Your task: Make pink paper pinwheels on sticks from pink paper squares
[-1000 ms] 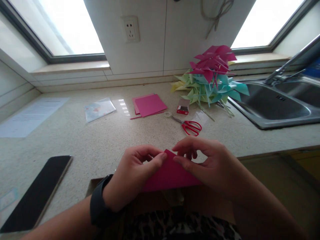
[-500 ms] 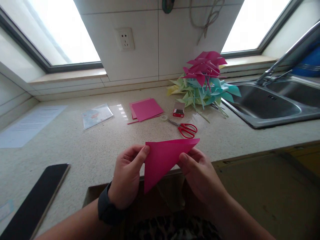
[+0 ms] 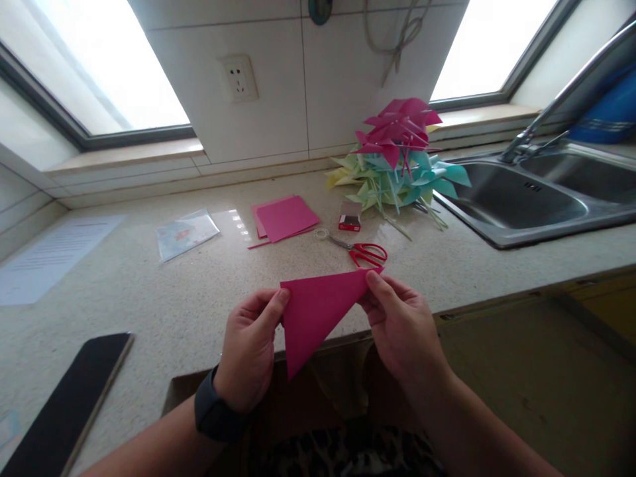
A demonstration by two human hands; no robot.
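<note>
A bright pink sheet of paper, folded into a triangle, is held in the air at the counter's front edge. My left hand pinches its upper left corner between thumb and fingers; a dark watch is on that wrist. At the upper right corner, my right hand grips the paper, thumb on the near side. The triangle's third corner points down. Just beyond the paper lie red-handled scissors, partly covered by its tip. A roll of clear tape touches the blades. Farther back rests a stack of pink paper squares.
Paper pinwheels in pink, green, yellow and blue are piled by the sink. A small red box stands open before them. Leftward are a clear packet, a printed sheet and a black phone-like slab.
My right hand has moved up the folded edge to the right corner, and the two layers there now lie closer together. My left hand keeps its pinch. The view has shifted slightly.
</note>
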